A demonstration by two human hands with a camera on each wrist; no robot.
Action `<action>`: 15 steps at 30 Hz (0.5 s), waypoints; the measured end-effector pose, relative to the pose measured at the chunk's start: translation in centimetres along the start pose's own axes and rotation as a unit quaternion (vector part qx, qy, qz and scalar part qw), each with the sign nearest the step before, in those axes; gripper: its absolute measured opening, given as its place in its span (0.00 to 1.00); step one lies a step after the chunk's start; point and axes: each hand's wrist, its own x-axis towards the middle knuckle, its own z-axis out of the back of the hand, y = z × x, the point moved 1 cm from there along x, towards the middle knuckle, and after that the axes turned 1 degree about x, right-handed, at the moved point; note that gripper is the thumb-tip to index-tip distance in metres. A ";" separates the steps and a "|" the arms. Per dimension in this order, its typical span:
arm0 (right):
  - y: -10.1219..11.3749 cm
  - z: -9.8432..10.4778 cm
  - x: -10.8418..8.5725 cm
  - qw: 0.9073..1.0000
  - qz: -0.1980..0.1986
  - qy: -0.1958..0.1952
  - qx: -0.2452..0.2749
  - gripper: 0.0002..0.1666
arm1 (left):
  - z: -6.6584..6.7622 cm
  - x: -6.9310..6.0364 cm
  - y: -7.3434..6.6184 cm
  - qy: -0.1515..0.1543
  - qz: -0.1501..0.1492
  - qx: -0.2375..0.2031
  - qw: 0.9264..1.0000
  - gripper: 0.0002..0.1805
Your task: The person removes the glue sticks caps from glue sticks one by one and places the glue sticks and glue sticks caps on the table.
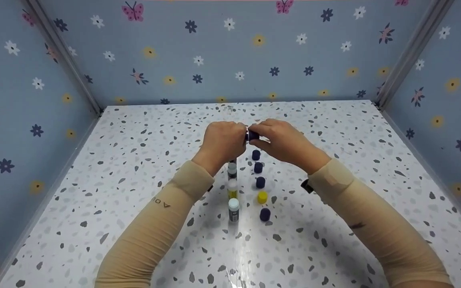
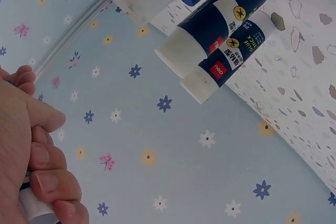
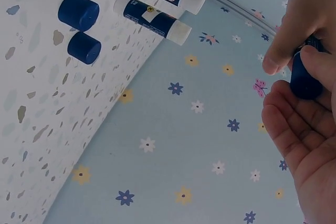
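Observation:
My left hand [image 1: 224,138] grips a glue stick, whose white end [image 2: 39,209] pokes out of the curled fingers in the left wrist view. The rest of that stick is mostly hidden in the fist. From the other side my right hand [image 1: 282,140] pinches the dark blue cap [image 1: 253,135] at the stick's end between thumb and fingers. The same cap [image 3: 306,81] shows in the right wrist view, against the fingers. Below the hands, uncapped glue sticks stand upright in a row, the nearest glue stick [image 1: 233,211] dark with a pale top.
Right of the sticks runs a line of loose caps: several dark blue caps [image 1: 260,182] and one yellow cap [image 1: 262,197]. A yellow-labelled stick [image 1: 233,194] stands in the row. The speckled white tabletop [image 1: 142,160] is bounded by flower-patterned blue panels [image 1: 214,52].

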 end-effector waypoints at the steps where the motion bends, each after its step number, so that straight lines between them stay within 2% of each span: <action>1: 0.0 0.0 0.0 1.000 0.000 0.003 0.001 0.18 | 0.1 0.0 0.0 0.008 0.001 -0.007 1.000 0.12; 15: -0.1 0.1 0.0 1.000 0.023 0.003 0.020 0.19 | 1.0 0.3 0.6 0.093 0.016 -0.043 0.995 0.07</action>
